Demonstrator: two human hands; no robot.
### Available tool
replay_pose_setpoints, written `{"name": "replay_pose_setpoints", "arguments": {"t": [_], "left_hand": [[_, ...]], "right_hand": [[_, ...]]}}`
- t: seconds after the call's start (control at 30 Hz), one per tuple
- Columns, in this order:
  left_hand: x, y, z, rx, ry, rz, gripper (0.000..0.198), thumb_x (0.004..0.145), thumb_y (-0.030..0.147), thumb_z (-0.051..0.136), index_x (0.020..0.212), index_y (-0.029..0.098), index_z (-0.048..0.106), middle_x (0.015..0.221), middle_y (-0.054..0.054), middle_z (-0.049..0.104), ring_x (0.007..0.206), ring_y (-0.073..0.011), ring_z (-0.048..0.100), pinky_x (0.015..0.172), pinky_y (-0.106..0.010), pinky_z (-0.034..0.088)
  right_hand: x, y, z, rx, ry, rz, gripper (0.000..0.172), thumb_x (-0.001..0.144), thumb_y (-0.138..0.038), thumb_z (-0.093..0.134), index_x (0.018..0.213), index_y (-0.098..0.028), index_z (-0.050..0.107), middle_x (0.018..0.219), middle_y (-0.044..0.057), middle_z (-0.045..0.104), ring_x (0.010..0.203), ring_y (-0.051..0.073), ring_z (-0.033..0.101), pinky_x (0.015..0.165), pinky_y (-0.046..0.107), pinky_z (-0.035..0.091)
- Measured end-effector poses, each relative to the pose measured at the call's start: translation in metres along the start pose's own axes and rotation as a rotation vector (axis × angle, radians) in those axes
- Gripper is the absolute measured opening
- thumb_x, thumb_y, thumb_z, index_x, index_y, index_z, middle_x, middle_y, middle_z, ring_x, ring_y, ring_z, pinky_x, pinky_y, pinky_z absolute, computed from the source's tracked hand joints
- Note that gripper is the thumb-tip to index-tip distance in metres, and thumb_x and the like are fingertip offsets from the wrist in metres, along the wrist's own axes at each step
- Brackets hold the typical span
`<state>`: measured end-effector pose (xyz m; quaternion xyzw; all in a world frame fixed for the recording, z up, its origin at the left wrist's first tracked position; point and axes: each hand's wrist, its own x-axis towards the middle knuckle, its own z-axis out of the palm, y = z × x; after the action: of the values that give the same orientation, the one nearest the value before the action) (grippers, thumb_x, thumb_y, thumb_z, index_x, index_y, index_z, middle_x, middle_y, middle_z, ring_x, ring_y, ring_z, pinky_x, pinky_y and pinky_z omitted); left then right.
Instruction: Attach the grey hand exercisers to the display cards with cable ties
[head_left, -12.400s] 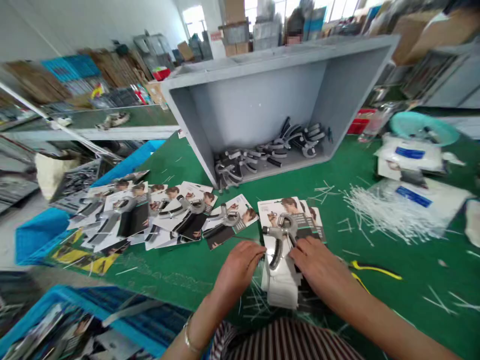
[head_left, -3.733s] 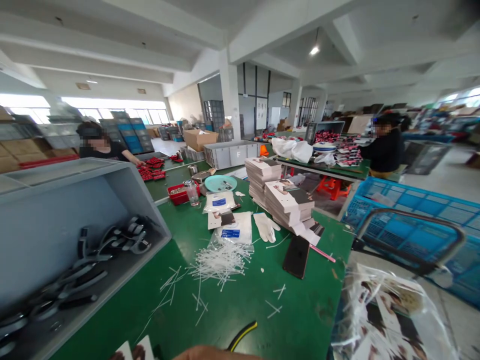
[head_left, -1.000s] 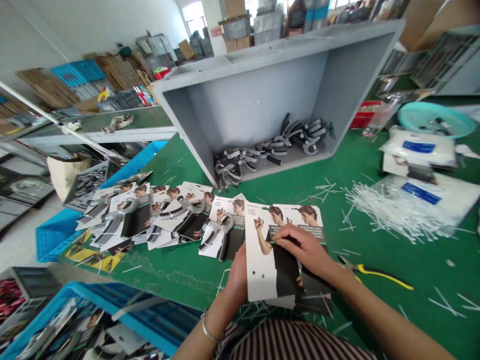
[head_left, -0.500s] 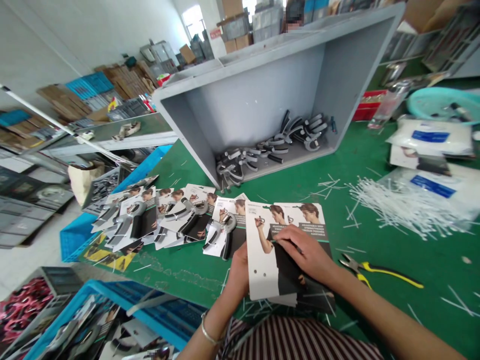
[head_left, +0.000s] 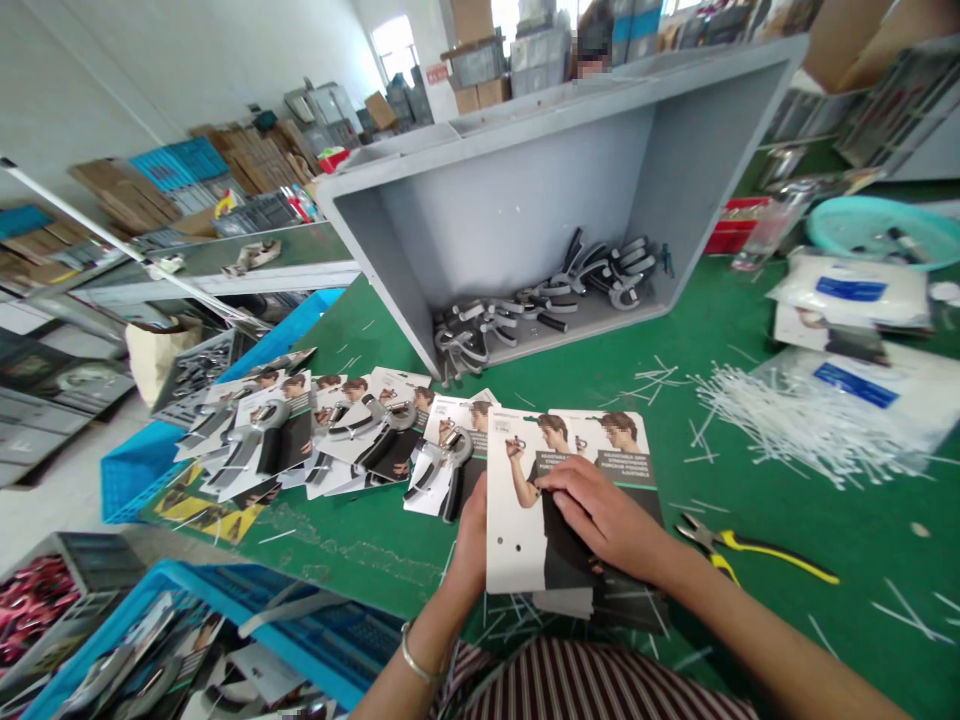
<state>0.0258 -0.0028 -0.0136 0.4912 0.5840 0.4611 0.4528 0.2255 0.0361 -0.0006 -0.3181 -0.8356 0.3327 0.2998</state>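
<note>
A printed packaging card point(head_left: 514, 510) stands tilted in front of me, over a stack of similar cards point(head_left: 626, 440). My left hand point(head_left: 471, 530) is closed on its left edge, with most of the fingers hidden behind it. Across the card's right part lies my right hand point(head_left: 611, 515), its fingers curled and pressed together against the printed face. Whether a small piece is between those fingertips is not visible. Left of the cards, a hand grip strengthener point(head_left: 450, 465) rests on its own card, and several more carded hand grips point(head_left: 371, 430) lie beyond it.
A grey crate point(head_left: 517, 210) on its side holds loose hand grips. At right are yellow-handled cutters point(head_left: 780, 555), a pile of white cable ties point(head_left: 795, 420), plastic bags point(head_left: 862, 290) and a turquoise basin point(head_left: 885, 225). A blue crate point(head_left: 180, 580) stands below the table's left edge.
The view has shifted slightly. Both hands stay at the front card, which has moved a little left; the right fingers have shifted slightly on its face.
</note>
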Motion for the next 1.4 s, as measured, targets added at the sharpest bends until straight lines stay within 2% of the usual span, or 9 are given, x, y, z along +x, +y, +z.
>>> {"name": "replay_pose_setpoints", "arguments": {"t": [0.1,0.3,0.4,0.5,0.67,0.8,0.97,1.17,1.4], "left_hand": [[-0.001,0.002,-0.005,-0.113,0.048,-0.068,0.041,0.076,0.031,0.066,0.115,0.017,0.067,0.108,-0.008,0.072,0.097,-0.0257,0.065,0.087,-0.034,0.050],[-0.003,0.018,-0.013,-0.054,0.013,-0.102,0.042,0.084,0.043,0.063,0.120,0.022,0.063,0.127,-0.007,0.065,0.121,-0.0289,0.056,0.103,-0.037,0.041],[-0.002,0.021,-0.010,-0.073,-0.081,-0.190,0.061,0.073,0.038,0.076,0.128,0.020,0.055,0.123,-0.008,0.067,0.115,-0.0301,0.060,0.097,-0.037,0.045],[0.003,0.021,-0.006,-0.225,-0.222,-0.340,0.059,0.075,0.034,0.073,0.129,0.019,0.054,0.114,-0.009,0.071,0.098,-0.0277,0.068,0.083,-0.034,0.051],[0.023,0.020,0.000,-0.251,-0.297,-0.344,0.056,0.075,0.033,0.074,0.125,0.018,0.057,0.115,-0.009,0.072,0.093,-0.0253,0.069,0.077,-0.030,0.052],[0.033,0.019,0.000,-0.267,-0.297,-0.408,0.056,0.073,0.037,0.076,0.122,0.017,0.060,0.108,-0.011,0.074,0.079,-0.0233,0.071,0.068,-0.030,0.052],[0.017,0.012,-0.019,-0.469,-0.189,-0.455,0.057,0.065,0.025,0.082,0.118,0.017,0.064,0.117,-0.012,0.071,0.098,-0.0264,0.069,0.082,-0.032,0.053],[0.010,0.022,-0.039,-0.486,-0.052,-0.452,0.049,0.069,0.028,0.082,0.114,0.016,0.068,0.113,-0.010,0.073,0.097,-0.0240,0.069,0.085,-0.031,0.053],[0.037,0.032,-0.027,-0.396,-0.194,-0.424,0.049,0.071,0.034,0.081,0.113,0.013,0.066,0.089,-0.008,0.076,0.072,-0.0179,0.069,0.064,-0.025,0.051]], "right_hand": [[0.002,-0.006,0.003,-0.041,0.007,0.053,0.005,0.097,-0.022,0.052,0.100,-0.020,0.056,0.101,0.007,0.059,0.100,0.023,0.053,0.092,0.038,0.043],[0.003,-0.001,0.003,0.123,0.148,0.245,0.008,0.098,-0.019,0.051,0.090,-0.021,0.054,0.088,0.001,0.060,0.084,0.017,0.056,0.078,0.029,0.044],[-0.005,-0.005,-0.002,0.249,0.203,0.325,0.009,0.097,-0.023,0.052,0.089,-0.021,0.053,0.081,-0.001,0.058,0.075,0.015,0.056,0.071,0.027,0.045],[-0.017,0.003,-0.019,0.368,0.167,0.331,0.013,0.100,-0.029,0.044,0.097,-0.021,0.054,0.082,-0.001,0.060,0.069,0.014,0.060,0.067,0.026,0.049],[-0.018,0.084,-0.086,-0.304,0.307,0.418,0.022,0.100,-0.028,0.040,0.106,-0.019,0.060,0.093,0.007,0.065,0.085,0.020,0.063,0.079,0.034,0.050],[0.006,0.157,-0.126,-0.415,0.236,0.410,0.010,0.091,-0.021,0.057,0.093,-0.016,0.066,0.101,0.012,0.065,0.101,0.026,0.059,0.093,0.042,0.045],[0.040,0.196,-0.134,-0.371,0.176,0.416,0.026,0.094,-0.033,0.060,0.113,-0.016,0.062,0.117,0.009,0.063,0.102,0.022,0.062,0.088,0.042,0.052],[0.050,0.188,-0.156,-0.038,0.361,0.476,0.024,0.093,-0.035,0.058,0.107,-0.017,0.062,0.088,0.002,0.066,0.074,0.014,0.061,0.071,0.033,0.055],[0.017,0.124,-0.140,0.435,0.511,0.477,0.036,0.080,-0.044,0.071,0.102,-0.016,0.069,0.089,0.006,0.069,0.073,0.014,0.063,0.072,0.033,0.058]]}}
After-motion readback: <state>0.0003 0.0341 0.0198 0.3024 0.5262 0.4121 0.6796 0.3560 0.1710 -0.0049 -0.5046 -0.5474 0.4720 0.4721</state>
